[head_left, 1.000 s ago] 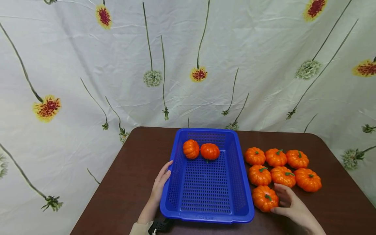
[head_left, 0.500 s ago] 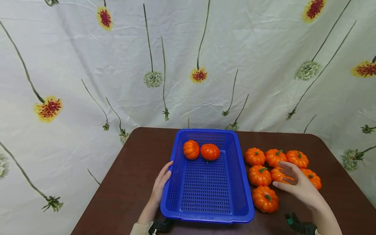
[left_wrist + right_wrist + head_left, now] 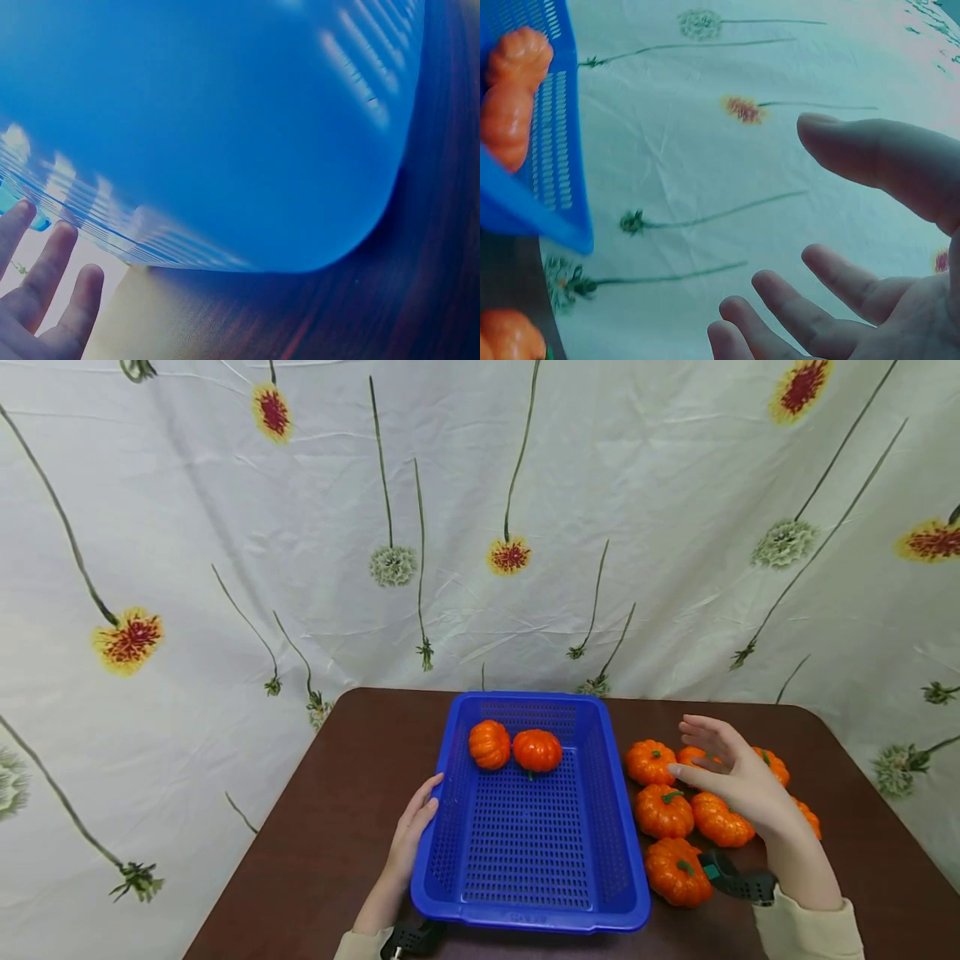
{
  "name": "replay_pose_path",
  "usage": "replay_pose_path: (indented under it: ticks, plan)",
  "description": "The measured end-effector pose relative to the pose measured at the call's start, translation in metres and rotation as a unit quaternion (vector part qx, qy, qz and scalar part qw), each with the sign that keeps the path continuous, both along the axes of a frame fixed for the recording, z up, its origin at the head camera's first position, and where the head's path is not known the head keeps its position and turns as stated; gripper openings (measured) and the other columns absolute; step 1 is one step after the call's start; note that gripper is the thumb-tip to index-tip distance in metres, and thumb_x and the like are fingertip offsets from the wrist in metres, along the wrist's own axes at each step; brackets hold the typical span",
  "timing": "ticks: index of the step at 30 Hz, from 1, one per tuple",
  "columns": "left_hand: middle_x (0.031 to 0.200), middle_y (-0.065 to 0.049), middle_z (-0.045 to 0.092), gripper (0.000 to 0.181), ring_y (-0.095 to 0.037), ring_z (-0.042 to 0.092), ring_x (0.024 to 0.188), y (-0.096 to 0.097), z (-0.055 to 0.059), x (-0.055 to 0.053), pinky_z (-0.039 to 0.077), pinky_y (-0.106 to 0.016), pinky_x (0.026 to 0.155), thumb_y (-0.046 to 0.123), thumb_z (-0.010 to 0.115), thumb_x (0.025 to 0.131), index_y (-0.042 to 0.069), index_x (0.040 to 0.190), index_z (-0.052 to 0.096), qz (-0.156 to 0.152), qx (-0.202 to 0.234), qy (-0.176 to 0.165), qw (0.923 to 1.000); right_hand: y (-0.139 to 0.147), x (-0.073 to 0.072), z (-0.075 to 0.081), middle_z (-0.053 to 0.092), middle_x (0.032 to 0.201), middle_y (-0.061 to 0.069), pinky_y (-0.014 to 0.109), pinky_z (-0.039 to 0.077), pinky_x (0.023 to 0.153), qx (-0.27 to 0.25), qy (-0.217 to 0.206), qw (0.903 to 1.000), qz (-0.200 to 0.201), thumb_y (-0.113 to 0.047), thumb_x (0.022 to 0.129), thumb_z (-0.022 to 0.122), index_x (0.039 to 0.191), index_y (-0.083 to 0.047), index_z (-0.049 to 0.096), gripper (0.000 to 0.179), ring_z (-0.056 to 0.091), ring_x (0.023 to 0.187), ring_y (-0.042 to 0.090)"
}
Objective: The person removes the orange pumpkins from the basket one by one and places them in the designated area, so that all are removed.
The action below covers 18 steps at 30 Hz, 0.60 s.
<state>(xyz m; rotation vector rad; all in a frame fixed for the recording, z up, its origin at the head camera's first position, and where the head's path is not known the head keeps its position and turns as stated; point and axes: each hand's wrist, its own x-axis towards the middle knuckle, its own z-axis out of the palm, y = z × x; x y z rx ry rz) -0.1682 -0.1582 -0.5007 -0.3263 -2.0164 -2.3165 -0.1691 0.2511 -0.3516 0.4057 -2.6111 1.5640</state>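
A blue plastic basket (image 3: 531,920) with slotted walls and floor holds two orange toy pumpkins, the left one (image 3: 489,745) beside the right one (image 3: 537,751), near its far end. My left hand (image 3: 411,835) touches the basket's left side with extended fingers; in the left wrist view those fingers (image 3: 54,262) lie along the outer wall. Over the pumpkins to the right hovers my right hand (image 3: 738,781), thumb apart from the fingers, holding nothing. Beneath and around it are several more pumpkins, including a front one (image 3: 675,872) and a back-left one (image 3: 649,762); the hand partly covers others.
Everything stands on a dark brown table (image 3: 315,827) with rounded far corners. A pale cloth (image 3: 480,527) printed with flowers hangs behind it. Black wrist devices are on both arms, the right one (image 3: 738,878) above the table near the front pumpkin.
My right hand has left the front pumpkin, risen and moved away from me toward the back row, still without a pumpkin. The left hand and basket stay in place.
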Motion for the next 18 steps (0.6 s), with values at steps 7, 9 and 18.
replay_pose_path:
  ticks: [7,9,18]
  plan:
    - [0.145,-0.020,0.032,0.045,-0.019,0.047,0.116,0.000,0.000,0.000,0.044,-0.028,0.090,0.019,0.036,0.101,0.004,0.144,0.032,-0.002,-0.003,0.002,1.0000,-0.023,-0.018,0.019,0.037,0.142,0.018,0.015,0.039,0.091,-0.044,-0.029,0.9985,0.017,-0.022,0.089,0.066,0.143,-0.002,0.028,0.070,0.036,0.127,0.033]
    - [0.145,-0.020,0.032,0.045,-0.019,0.047,0.116,0.000,0.000,0.000,0.044,-0.028,0.090,0.019,0.036,0.101,0.004,0.144,0.032,-0.002,-0.004,0.002,1.0000,-0.030,-0.024,0.023,0.035,0.144,0.017,0.026,0.038,0.097,-0.053,-0.045,0.9974,0.020,-0.024,0.089,0.066,0.145,-0.004,0.026,0.072,0.035,0.130,0.033]
    - [0.144,-0.022,0.033,0.045,-0.018,0.048,0.115,0.001,0.000,0.000,0.044,-0.028,0.089,0.016,0.035,0.101,0.002,0.144,0.031,-0.002,-0.001,0.006,1.0000,-0.073,-0.055,0.029,0.034,0.145,0.016,0.051,0.028,0.105,-0.108,-0.086,0.9900,0.027,-0.025,0.087,0.068,0.144,-0.004,0.029,0.071,0.034,0.131,0.033]
